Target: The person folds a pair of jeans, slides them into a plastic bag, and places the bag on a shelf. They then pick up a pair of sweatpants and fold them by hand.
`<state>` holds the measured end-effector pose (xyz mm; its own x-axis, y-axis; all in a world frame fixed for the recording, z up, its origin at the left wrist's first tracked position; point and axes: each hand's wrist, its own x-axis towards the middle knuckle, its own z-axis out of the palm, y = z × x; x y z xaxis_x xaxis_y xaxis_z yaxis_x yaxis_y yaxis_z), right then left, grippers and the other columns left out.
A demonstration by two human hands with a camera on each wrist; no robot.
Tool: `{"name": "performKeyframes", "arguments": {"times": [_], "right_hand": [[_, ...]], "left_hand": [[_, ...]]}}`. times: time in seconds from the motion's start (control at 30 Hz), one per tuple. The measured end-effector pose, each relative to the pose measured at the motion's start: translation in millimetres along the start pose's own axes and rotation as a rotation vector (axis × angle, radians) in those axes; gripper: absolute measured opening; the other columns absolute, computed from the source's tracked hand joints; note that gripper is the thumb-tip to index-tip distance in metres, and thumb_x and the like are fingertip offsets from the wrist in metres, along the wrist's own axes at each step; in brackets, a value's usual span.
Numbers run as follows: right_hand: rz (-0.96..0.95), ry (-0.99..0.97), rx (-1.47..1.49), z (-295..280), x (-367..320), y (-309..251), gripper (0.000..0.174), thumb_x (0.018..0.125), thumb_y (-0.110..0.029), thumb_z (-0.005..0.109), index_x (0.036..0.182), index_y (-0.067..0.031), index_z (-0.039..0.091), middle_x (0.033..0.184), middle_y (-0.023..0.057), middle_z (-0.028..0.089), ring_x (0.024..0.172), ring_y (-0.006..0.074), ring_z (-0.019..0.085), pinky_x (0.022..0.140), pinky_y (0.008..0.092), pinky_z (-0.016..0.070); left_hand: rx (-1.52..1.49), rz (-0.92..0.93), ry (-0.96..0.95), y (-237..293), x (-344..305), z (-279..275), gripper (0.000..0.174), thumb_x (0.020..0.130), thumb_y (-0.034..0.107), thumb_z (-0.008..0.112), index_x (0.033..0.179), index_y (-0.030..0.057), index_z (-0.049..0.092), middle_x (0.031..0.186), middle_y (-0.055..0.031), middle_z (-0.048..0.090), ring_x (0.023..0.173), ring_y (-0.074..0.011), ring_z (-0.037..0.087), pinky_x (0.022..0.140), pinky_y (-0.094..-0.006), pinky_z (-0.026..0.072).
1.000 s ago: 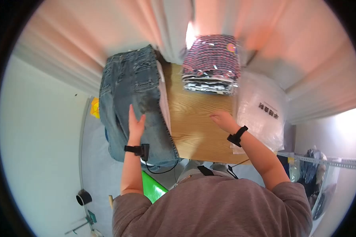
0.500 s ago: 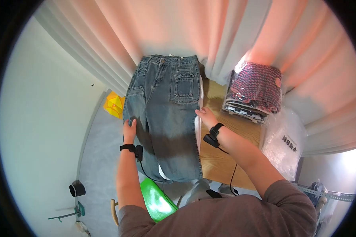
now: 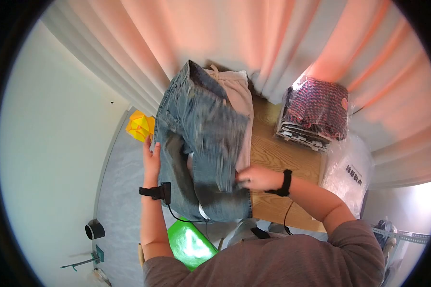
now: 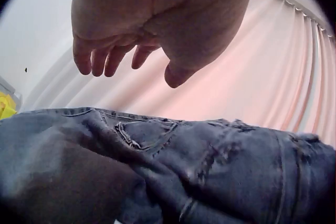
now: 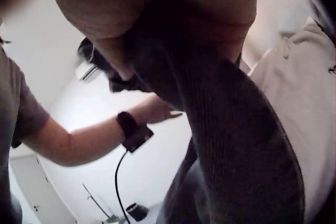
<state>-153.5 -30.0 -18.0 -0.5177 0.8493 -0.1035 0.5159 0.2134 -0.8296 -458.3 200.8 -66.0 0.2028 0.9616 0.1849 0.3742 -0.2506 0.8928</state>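
Note:
Faded blue jeans (image 3: 210,129) lie over the table's left part, their right side lifted and folded toward the person. My right hand (image 3: 261,178) grips a bunched part of the jeans near their right edge, blurred by motion. The right wrist view shows the denim (image 5: 231,140) hanging from that hand's fingers. Beside the jeans' left edge, my left hand (image 3: 151,160) is held with fingers spread. The left wrist view has this hand (image 4: 152,29) above the denim (image 4: 173,166), gripping nothing. Pale drawstring trousers (image 3: 239,88) show from beneath the jeans.
Right of the jeans is bare wooden tabletop (image 3: 268,138). Patterned folded clothes in clear plastic (image 3: 316,110) sit at the back right, with a clear printed bag (image 3: 347,174) in front. A green seat (image 3: 191,244) stands below the table's edge; curtains (image 3: 215,28) hang behind.
The right hand has gone from the table to the jeans' right side, then pulled part of them down toward the person, uncovering the pale trousers. My left hand has shifted off the jeans to their left edge.

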Motion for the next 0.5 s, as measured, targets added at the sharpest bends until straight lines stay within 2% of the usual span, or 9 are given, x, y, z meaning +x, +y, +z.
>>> {"name": "performKeyframes", "arguments": {"times": [0.07, 0.13, 0.17, 0.23, 0.27, 0.33, 0.4, 0.43, 0.5], "right_hand": [[-0.084, -0.088, -0.027, 24.6, -24.5, 19.1, 0.052, 0.078, -0.014, 0.064, 0.127, -0.0102, 0.048, 0.111, 0.0181, 0.059, 0.105, 0.0271, 0.056, 0.085, 0.0371, 0.0439], [0.220, -0.121, 0.201, 41.4, -43.2, 27.8, 0.075, 0.074, -0.018, 0.071, 0.138, -0.0116, 0.033, 0.122, 0.0191, 0.052, 0.114, 0.0280, 0.050, 0.092, 0.0370, 0.0409], [0.225, -0.118, 0.204, 51.7, -47.0, 35.9, 0.075, 0.074, -0.018, 0.071, 0.138, -0.0116, 0.033, 0.122, 0.0191, 0.052, 0.114, 0.0280, 0.050, 0.092, 0.0370, 0.0409], [0.217, 0.016, 0.433, 73.2, -50.0, 54.0, 0.094, 0.072, -0.025, 0.074, 0.144, -0.0122, 0.016, 0.133, 0.0206, 0.042, 0.124, 0.0286, 0.039, 0.101, 0.0369, 0.0339], [0.262, 0.012, 0.581, 83.7, -47.3, 62.0, 0.099, 0.072, -0.029, 0.075, 0.144, -0.0099, 0.010, 0.138, 0.0227, 0.033, 0.130, 0.0288, 0.031, 0.107, 0.0364, 0.0259], [0.286, 0.027, 0.584, 102.2, -39.1, 61.9, 0.099, 0.072, -0.031, 0.075, 0.144, -0.0091, 0.011, 0.139, 0.0225, 0.033, 0.130, 0.0293, 0.031, 0.106, 0.0368, 0.0260], [0.264, 0.058, 0.536, 122.9, -30.0, 63.1, 0.097, 0.072, -0.035, 0.074, 0.143, -0.0060, 0.015, 0.139, 0.0215, 0.033, 0.130, 0.0301, 0.031, 0.106, 0.0370, 0.0261], [0.277, 0.057, 0.555, 131.6, -27.8, 60.7, 0.097, 0.072, -0.035, 0.074, 0.143, -0.0060, 0.015, 0.139, 0.0215, 0.033, 0.130, 0.0301, 0.031, 0.106, 0.0370, 0.0261], [0.291, 0.043, 0.558, 148.5, -28.1, 57.5, 0.094, 0.071, -0.039, 0.073, 0.141, -0.0048, 0.021, 0.139, 0.0211, 0.033, 0.130, 0.0306, 0.031, 0.106, 0.0373, 0.0261]], "left_hand": [[-0.055, 0.012, -0.019, 2.7, 10.9, -5.8, 0.057, 0.087, 0.017, 0.058, 0.134, -0.0016, 0.033, 0.134, -0.0185, 0.041, 0.126, -0.0272, 0.037, 0.102, -0.0353, 0.0287], [-0.015, 0.051, -0.075, 24.2, 16.9, -0.7, 0.058, 0.084, 0.014, 0.059, 0.134, -0.0010, 0.033, 0.134, -0.0180, 0.041, 0.126, -0.0267, 0.037, 0.103, -0.0352, 0.0286], [0.024, 0.091, -0.125, 33.1, 22.2, 5.9, 0.059, 0.082, 0.010, 0.060, 0.134, -0.0004, 0.034, 0.134, -0.0175, 0.041, 0.126, -0.0263, 0.037, 0.103, -0.0351, 0.0286], [0.103, 0.223, -0.170, 40.0, 37.8, 26.8, 0.063, 0.075, 0.004, 0.061, 0.133, -0.0014, 0.034, 0.132, -0.0200, 0.042, 0.124, -0.0292, 0.038, 0.103, -0.0347, 0.0294], [0.160, 0.268, -0.236, 42.0, 44.9, 39.0, 0.066, 0.073, 0.003, 0.061, 0.133, 0.0007, 0.035, 0.132, -0.0200, 0.042, 0.125, -0.0312, 0.037, 0.104, -0.0370, 0.0278], [0.218, 0.301, -0.318, 47.0, 53.5, 62.8, 0.068, 0.071, 0.003, 0.061, 0.134, 0.0028, 0.035, 0.132, -0.0200, 0.042, 0.126, -0.0333, 0.036, 0.105, -0.0393, 0.0261], [0.472, 0.498, -0.547, 57.8, 59.4, 83.4, 0.072, 0.068, 0.009, 0.063, 0.135, 0.0096, 0.036, 0.133, -0.0182, 0.041, 0.129, -0.0343, 0.030, 0.107, -0.0458, 0.0209], [0.468, 0.486, -0.567, 65.9, 58.6, 93.4, 0.072, 0.068, 0.009, 0.063, 0.135, 0.0096, 0.036, 0.133, -0.0182, 0.041, 0.129, -0.0343, 0.030, 0.107, -0.0458, 0.0209], [0.465, 0.377, -1.037, 78.0, 50.2, 110.9, 0.072, 0.068, 0.012, 0.065, 0.135, 0.0140, 0.038, 0.137, -0.0139, 0.039, 0.132, -0.0338, 0.026, 0.109, -0.0404, 0.0207]]}}
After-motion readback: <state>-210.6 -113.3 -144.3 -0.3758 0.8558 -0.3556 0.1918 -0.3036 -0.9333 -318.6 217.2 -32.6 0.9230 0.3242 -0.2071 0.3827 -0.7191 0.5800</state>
